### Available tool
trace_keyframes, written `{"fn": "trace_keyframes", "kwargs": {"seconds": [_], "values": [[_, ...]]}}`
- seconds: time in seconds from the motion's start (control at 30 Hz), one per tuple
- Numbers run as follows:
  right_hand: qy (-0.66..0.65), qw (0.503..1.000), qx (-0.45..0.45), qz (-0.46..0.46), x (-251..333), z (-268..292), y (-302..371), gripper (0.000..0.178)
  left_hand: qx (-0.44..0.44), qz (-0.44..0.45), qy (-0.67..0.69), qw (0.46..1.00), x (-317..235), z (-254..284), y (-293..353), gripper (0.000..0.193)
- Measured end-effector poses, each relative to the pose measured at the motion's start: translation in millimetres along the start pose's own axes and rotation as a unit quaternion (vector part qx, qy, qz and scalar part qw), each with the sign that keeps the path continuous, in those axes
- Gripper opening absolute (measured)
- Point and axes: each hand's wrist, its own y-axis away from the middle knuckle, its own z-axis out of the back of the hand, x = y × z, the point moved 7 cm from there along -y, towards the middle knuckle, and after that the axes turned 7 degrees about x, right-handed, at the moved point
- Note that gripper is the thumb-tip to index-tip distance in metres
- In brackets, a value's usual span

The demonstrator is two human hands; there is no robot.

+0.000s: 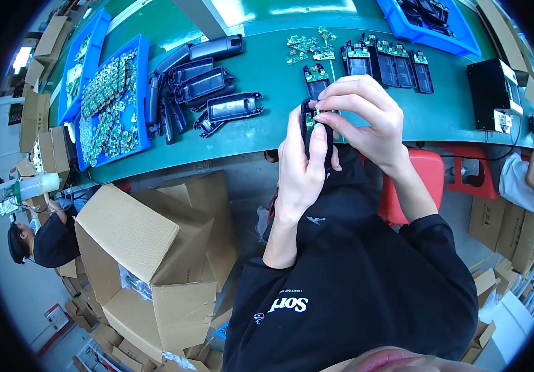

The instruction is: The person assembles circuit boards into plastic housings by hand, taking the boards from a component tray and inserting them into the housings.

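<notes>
My left hand (304,158) is wrapped round a black plastic casing (307,134) near the front edge of the green table. A small green circuit board (310,119) shows in the casing's upper end. The fingertips of my right hand (363,115) pinch together at that board; what lies between them is too small to make out. Just beyond my fingers lies another casing with a board in it (316,77). Farther right, several black casings fitted with green boards (397,68) stand in a row. Loose circuit boards (304,46) are heaped behind them.
Bare black casings (233,106) are piled left of centre. Blue trays of boards (145,74) stand at far left, and a blue bin (465,44) of black parts at back right. A black box-shaped device (493,93) sits at right. Open cardboard boxes (130,229) crowd below the table.
</notes>
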Motion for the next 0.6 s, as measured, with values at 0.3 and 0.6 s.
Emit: {"fn": "trace_keyframes", "kwargs": {"seconds": [0.3, 0.6], "values": [[-0.029, 1.000, -0.003, -0.009, -3.9, 2.2, 4.1, 0.022, 0.000, 0.004, -0.061, 0.998, -1.4, 1.4, -0.5, 0.033], [-0.039, 0.999, 0.014, -0.014, -1.1, 0.0, 3.8, 0.020, 0.010, -0.005, -0.098, 0.995, -3.1, 5.1, -0.4, 0.037]]}}
